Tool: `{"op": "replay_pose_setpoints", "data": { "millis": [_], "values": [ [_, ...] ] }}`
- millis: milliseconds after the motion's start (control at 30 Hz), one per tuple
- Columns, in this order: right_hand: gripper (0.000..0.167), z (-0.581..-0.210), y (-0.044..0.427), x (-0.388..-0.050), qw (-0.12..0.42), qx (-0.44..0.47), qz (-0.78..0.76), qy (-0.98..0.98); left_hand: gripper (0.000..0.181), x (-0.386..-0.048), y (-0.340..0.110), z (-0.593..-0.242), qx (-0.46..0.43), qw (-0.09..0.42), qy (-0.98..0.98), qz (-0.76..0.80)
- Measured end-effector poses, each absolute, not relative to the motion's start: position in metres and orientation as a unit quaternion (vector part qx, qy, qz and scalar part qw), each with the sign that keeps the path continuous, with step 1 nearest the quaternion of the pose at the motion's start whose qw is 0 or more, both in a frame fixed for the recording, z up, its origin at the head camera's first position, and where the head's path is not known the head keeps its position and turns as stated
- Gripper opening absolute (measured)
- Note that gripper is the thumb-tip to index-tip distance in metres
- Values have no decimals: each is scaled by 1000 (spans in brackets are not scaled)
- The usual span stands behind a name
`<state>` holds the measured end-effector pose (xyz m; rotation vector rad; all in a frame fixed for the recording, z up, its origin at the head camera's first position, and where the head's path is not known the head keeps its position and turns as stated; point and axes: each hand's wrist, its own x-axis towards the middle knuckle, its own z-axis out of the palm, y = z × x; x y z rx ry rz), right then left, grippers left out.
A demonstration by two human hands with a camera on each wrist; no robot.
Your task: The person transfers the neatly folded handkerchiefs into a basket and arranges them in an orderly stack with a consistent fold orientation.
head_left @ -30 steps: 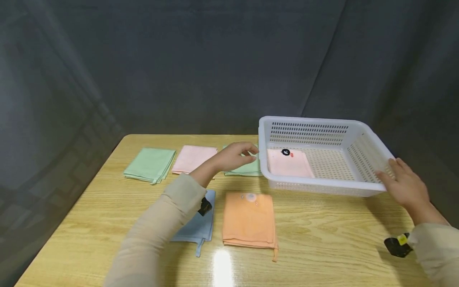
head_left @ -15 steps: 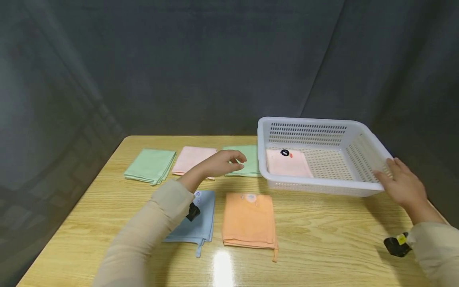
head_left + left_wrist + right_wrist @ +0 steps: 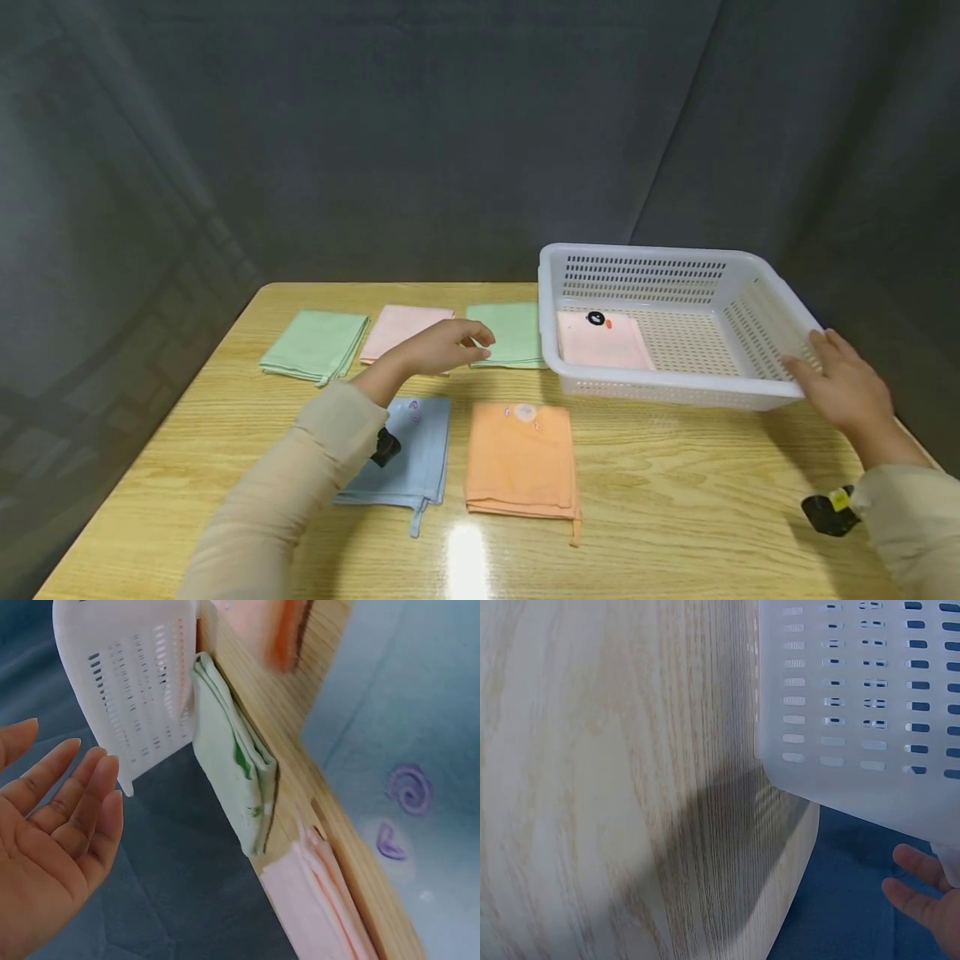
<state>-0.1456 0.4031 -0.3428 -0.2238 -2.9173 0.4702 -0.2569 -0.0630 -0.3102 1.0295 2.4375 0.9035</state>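
Right fingers (image 3: pixel 834 345) grip the white basket (image 3: pixel 675 379) holding a pink cloth (image 3: pixel 603 348); left fingers (image 3: pixel 52 766) curl loosely.

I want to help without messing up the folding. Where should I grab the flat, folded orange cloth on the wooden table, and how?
Probably pinch the near edge of the square, folded orange cloth, coming from the front and catching every layer. It lies flat, its stacked layers show along that edge, and the white plastic basket is beyond its far right corner.
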Motion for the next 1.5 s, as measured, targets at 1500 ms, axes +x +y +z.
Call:
{"op": "replay_pose_setpoints", "data": {
  "millis": [1500],
  "values": [
    [67,-342,403,-145,83,-81,163,-980,34,-253,-115,-328,306,268,904,134]
  ]
}}
